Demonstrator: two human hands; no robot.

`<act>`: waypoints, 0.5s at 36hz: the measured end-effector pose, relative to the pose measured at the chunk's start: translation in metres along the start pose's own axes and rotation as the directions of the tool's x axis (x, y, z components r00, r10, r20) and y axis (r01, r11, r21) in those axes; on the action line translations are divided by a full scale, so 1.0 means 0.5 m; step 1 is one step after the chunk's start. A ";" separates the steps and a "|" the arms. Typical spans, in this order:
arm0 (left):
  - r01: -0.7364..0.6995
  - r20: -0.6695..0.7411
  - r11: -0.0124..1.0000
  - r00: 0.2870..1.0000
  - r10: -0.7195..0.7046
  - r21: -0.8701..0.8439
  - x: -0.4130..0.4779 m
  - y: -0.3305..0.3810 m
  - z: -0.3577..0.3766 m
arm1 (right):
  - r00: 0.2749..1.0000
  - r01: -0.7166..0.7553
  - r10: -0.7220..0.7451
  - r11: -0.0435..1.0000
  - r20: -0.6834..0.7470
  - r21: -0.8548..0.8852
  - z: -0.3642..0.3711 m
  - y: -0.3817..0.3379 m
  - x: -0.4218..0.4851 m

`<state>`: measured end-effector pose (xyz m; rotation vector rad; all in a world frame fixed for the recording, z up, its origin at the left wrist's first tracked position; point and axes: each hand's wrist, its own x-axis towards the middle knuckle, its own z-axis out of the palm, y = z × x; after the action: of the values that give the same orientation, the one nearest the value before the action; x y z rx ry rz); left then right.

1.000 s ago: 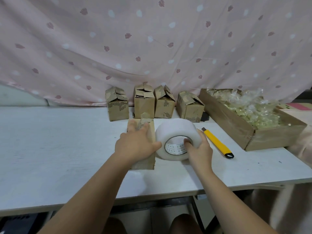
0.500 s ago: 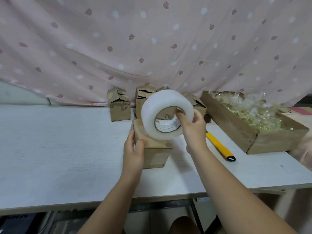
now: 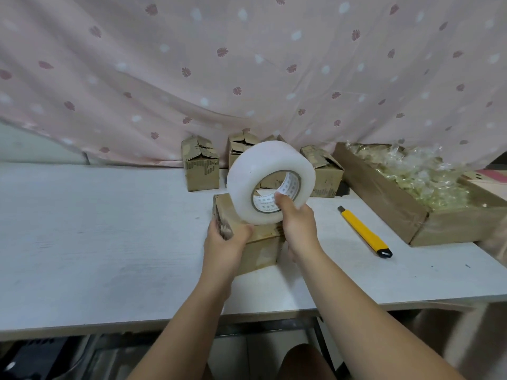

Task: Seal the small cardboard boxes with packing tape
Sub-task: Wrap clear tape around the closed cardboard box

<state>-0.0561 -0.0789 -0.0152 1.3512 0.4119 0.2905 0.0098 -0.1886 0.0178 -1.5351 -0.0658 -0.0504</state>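
Clamps the left hand (image 3: pixel 225 242) round the near-left corner of the small cardboard box (image 3: pixel 263 250), with fingers curled onto its ribbed brown side and the thumb pressing the flat top. Holds up, in the right hand (image 3: pixel 297 223), a fat round roll of packing tape (image 3: pixel 247 174), milky white and smooth, on edge just above that box, gripping it with the thumb tucked into the printed paper core. Hard to say whether roll and box touch. Keeps the box flat on the matt white table (image 3: pixel 96 229). Off to the box's right: a slim yellow utility knife (image 3: pixel 363 233), black-tipped, lying flat. Beyond that, a long shallow cardboard tray (image 3: pixel 384 193) heaped with crinkly clear packets (image 3: pixel 419 174). Behind the box, four more small boxes (image 3: pixel 201 167) with ragged open flaps, in a row against a draped pink spotted curtain (image 3: pixel 247 64).
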 end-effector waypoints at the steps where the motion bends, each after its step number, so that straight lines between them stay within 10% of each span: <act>1: -0.008 -0.009 1.000 1.000 0.008 -0.004 0.000 0.001 0.000 | 1.000 0.003 -0.003 1.000 -0.007 0.006 0.000 -0.001 -0.001; 12: 0.060 0.069 0.998 0.996 -0.063 0.035 0.006 0.014 -0.017 | 0.995 0.063 -0.064 0.998 -0.072 -0.010 -0.001 0.015 -0.003; 18: -0.132 0.057 0.800 0.991 0.123 0.585 -0.003 0.032 -0.013 | 0.998 0.068 -0.069 0.994 -0.008 -0.090 -0.012 0.011 0.004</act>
<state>-0.0598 -0.0705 -0.0007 2.0009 0.4145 0.2729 0.0124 -0.1947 0.0123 -1.6217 -0.1088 -0.1171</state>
